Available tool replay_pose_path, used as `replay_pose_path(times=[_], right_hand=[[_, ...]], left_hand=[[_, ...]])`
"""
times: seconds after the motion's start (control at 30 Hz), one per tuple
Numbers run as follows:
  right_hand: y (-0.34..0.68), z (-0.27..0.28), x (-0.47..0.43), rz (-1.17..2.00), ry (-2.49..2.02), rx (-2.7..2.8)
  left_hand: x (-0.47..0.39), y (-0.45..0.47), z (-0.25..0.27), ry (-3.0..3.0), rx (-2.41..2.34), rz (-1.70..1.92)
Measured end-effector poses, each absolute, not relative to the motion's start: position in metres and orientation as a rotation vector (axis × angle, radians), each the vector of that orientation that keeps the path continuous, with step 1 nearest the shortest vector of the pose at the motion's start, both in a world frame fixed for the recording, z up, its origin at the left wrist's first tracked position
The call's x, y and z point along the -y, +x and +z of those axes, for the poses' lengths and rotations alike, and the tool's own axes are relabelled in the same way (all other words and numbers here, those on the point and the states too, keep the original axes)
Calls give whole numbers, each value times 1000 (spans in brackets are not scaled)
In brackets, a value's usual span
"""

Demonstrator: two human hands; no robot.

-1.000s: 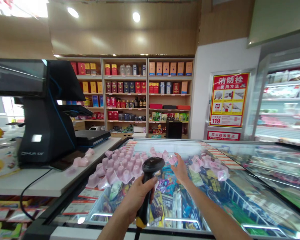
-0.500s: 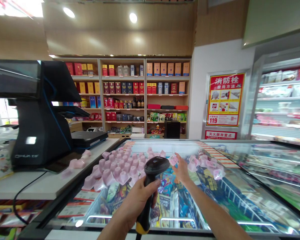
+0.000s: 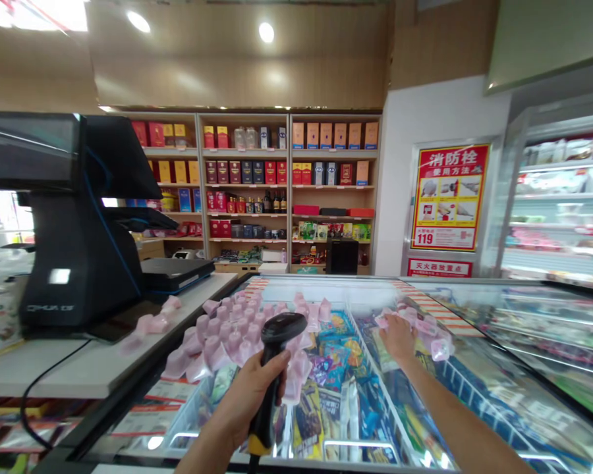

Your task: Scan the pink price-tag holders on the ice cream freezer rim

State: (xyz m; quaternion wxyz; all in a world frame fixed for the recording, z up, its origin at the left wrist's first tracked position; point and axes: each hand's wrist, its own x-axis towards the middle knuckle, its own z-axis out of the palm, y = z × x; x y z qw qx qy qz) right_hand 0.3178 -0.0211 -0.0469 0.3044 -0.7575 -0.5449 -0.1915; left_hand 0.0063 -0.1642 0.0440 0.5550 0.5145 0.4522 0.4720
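Above the glass (image 3: 286, 289), the left hand (image 3: 259, 382) grips a scanner (image 3: 281, 327); the right hand (image 3: 399, 339), outstretched, hold unclear.

Left hand (image 3: 257, 385) grips black scanner (image 3: 282, 328), tilted, above glass-topped freezer (image 3: 277, 286); right hand (image 3: 399, 337) at right-side pink cups (image 3: 427, 325).

Your left hand (image 3: 257, 385) is bare, its rounded left wrist (image 3: 233, 416) running into an uncovered left forearm (image 3: 207, 444). Your right hand (image 3: 399, 339) is bare too, and your right forearm (image 3: 457, 411), uncovered along a longer visible stretch, broadens gradually from a slimmer right wrist (image 3: 416, 370).
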Motion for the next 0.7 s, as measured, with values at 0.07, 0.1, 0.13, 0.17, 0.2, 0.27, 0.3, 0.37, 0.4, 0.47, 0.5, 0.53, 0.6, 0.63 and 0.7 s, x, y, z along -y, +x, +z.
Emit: replay_pose_path(times=[0.07, 0.1, 0.13, 0.17, 0.2, 0.27, 0.3, 0.37, 0.4, 0.47, 0.5, 0.53, 0.6, 0.63, 0.7], right_hand=[[313, -44, 19, -567, -1940, 1430], [306, -42, 16, -576, -1887, 1446], [296, -40, 11, -562, -1827, 1487], [284, -37, 5, -523, -1763, 1551], [270, -35, -2, -461, -1699, 1634], [242, -33, -19, -318, -1581, 1806], [229, -33, -27, -248, -1543, 1865], [209, -34, -41, -135, -1515, 1917], [203, -35, -45, -97, -1520, 1915], [199, -39, -49, -49, -1536, 1882], [201, -41, -49, -45, -1541, 1873], [205, -42, -48, -43, -1545, 1859], [218, -44, -44, 18, -1545, 1761], [225, -44, -41, 119, -1523, 1655], [239, -43, -34, 412, -1422, 1377]], left_hand=[[164, 6, 44, 1211, -1067, 1123], [164, 7, 44, 1205, -1067, 1133], [165, 7, 45, 1199, -1067, 1143], [165, 7, 45, 1194, -1066, 1153], [166, 8, 46, 1191, -1067, 1157], [167, 7, 46, 1191, -1070, 1153], [168, 6, 46, 1192, -1075, 1154], [169, 3, 46, 1192, -1089, 1157], [169, 1, 45, 1191, -1095, 1162], [170, -2, 44, 1183, -1103, 1162], [169, -3, 44, 1178, -1108, 1153], [169, -3, 43, 1171, -1111, 1143], [168, -2, 42, 1157, -1110, 1120], [168, 0, 42, 1154, -1105, 1111], [169, 4, 42, 1161, -1078, 1098]])
